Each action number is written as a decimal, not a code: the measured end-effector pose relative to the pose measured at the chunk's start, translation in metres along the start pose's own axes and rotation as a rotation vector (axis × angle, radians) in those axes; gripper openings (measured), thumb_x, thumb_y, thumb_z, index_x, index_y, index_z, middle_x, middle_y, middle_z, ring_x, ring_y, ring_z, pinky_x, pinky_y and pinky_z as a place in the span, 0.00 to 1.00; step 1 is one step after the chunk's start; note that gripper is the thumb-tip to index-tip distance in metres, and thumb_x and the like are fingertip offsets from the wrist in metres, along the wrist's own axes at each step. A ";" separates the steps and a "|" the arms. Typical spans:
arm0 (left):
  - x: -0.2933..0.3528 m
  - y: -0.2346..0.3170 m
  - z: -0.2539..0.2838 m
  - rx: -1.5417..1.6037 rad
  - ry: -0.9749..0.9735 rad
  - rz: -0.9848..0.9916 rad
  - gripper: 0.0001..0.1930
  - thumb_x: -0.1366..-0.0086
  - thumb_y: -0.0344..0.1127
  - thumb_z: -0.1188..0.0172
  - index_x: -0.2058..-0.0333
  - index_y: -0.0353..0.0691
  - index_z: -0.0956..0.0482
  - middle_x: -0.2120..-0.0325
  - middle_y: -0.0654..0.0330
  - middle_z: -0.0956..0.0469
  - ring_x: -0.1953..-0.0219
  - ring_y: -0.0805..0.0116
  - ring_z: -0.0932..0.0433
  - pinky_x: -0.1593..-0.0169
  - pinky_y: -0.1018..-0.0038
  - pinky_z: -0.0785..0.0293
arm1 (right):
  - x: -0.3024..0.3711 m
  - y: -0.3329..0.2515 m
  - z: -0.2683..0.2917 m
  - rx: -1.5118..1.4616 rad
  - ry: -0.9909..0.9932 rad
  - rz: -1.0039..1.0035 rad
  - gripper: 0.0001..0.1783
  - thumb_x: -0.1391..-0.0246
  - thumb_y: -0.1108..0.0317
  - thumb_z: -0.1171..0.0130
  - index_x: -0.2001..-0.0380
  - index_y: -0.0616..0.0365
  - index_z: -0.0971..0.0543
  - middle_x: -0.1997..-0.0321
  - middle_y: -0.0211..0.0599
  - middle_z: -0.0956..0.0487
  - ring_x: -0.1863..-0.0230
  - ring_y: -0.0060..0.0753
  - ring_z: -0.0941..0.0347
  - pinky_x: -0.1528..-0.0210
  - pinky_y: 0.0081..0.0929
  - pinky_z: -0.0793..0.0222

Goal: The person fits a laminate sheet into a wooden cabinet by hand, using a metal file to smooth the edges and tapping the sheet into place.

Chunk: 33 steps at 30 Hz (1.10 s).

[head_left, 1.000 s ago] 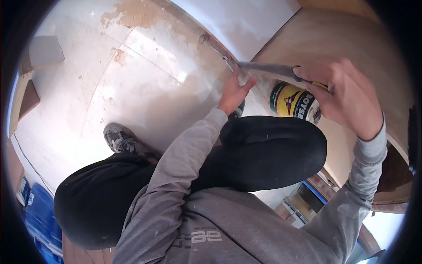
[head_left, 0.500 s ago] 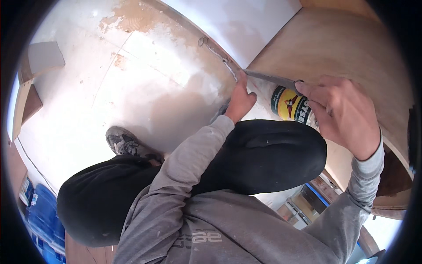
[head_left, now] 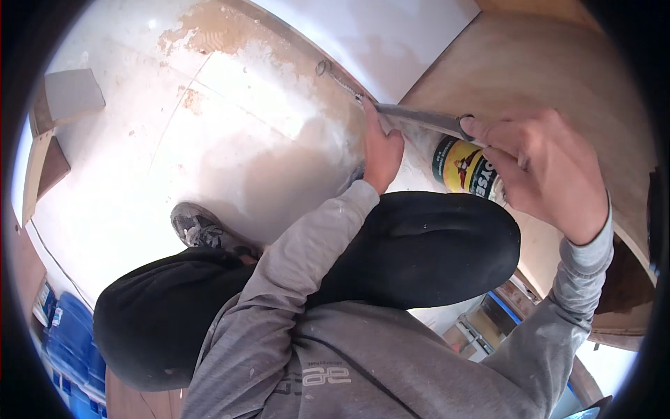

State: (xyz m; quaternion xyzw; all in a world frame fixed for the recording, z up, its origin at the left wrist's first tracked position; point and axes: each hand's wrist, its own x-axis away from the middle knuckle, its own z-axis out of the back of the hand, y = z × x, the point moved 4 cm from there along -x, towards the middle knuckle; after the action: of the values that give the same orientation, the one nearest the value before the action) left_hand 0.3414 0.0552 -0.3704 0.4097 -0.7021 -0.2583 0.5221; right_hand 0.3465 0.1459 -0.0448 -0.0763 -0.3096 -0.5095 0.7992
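Note:
My right hand (head_left: 541,167) grips a caulking gun (head_left: 419,119) loaded with a yellow and black sealant cartridge (head_left: 464,167). The gun's nozzle points up-left along the seam where the pale floor (head_left: 209,140) meets the white wall panel (head_left: 377,35). My left hand (head_left: 380,150) rests at the nozzle end, fingers against the seam. My bent knees in black trousers (head_left: 419,251) fill the middle of the view below both hands.
A plywood panel (head_left: 544,70) rises at the right. A grey shoe (head_left: 199,227) is planted on the floor. A grey block (head_left: 70,94) lies at the upper left. Blue containers (head_left: 66,342) are stacked at the lower left. Tools lie at lower right (head_left: 481,328).
The view has shifted, so both hands and the caulking gun sit slightly lower and further right in the picture. My left hand has straightened up along the nozzle.

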 end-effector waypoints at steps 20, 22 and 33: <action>-0.024 -0.005 -0.003 0.379 -0.064 -0.050 0.27 0.37 0.23 0.46 0.37 0.30 0.33 0.47 0.55 0.30 0.45 0.60 0.30 0.42 0.67 0.27 | -0.012 0.028 -0.037 -0.063 0.294 0.245 0.16 0.49 0.73 0.28 0.55 0.54 0.10 0.63 0.43 0.15 0.60 0.53 0.17 0.58 0.46 0.19; -0.039 -0.034 -0.005 0.579 -0.216 0.249 0.30 0.39 0.22 0.46 0.36 0.30 0.34 0.48 0.54 0.29 0.45 0.58 0.29 0.40 0.64 0.27 | -0.011 0.025 -0.041 -0.159 0.388 0.397 0.17 0.49 0.73 0.28 0.53 0.53 0.11 0.63 0.43 0.16 0.60 0.54 0.17 0.58 0.46 0.19; -0.026 -0.014 -0.009 0.601 0.015 0.083 0.36 0.45 0.18 0.48 0.33 0.30 0.39 0.37 0.49 0.34 0.32 0.56 0.34 0.32 0.70 0.32 | -0.004 0.019 -0.029 -0.039 0.277 0.133 0.14 0.46 0.70 0.28 0.55 0.51 0.09 0.64 0.41 0.14 0.56 0.51 0.16 0.54 0.45 0.19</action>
State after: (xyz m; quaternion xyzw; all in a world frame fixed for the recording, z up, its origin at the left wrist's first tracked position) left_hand 0.3568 0.0703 -0.3918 0.5187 -0.7592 -0.0143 0.3929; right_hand 0.3742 0.1452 -0.0668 -0.0413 -0.1806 -0.4669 0.8647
